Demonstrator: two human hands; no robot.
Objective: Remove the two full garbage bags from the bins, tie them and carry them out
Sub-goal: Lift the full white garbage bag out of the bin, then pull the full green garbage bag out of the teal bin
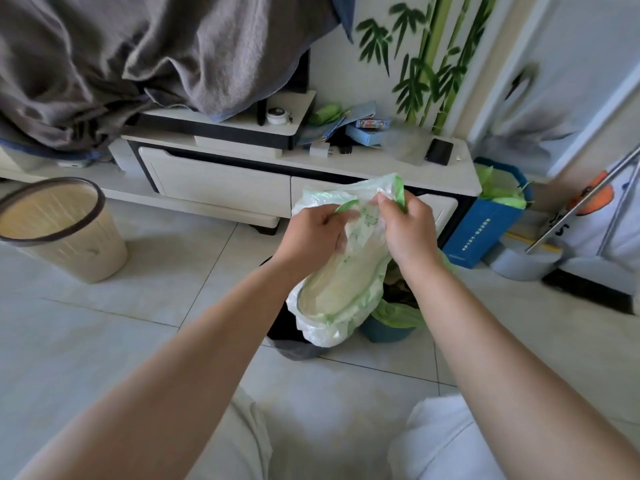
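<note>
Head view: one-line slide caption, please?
Both hands grip the translucent white-and-green plastic garbage bag above the floor bins.

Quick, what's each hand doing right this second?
Left hand: closed, pinching the green drawstring of the white garbage bag.
Right hand: closed, gripping the same bag's top edge.

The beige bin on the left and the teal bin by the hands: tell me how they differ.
The beige bin shows no liner and looks empty inside; the teal bin carries a green liner folded over its rim, with dark contents showing. The beige bin stands clear and fully visible on the floor tiles, while the teal bin is largely hidden behind the pale bag that the left hand and right hand grip. Both stand upright on the floor.
</note>
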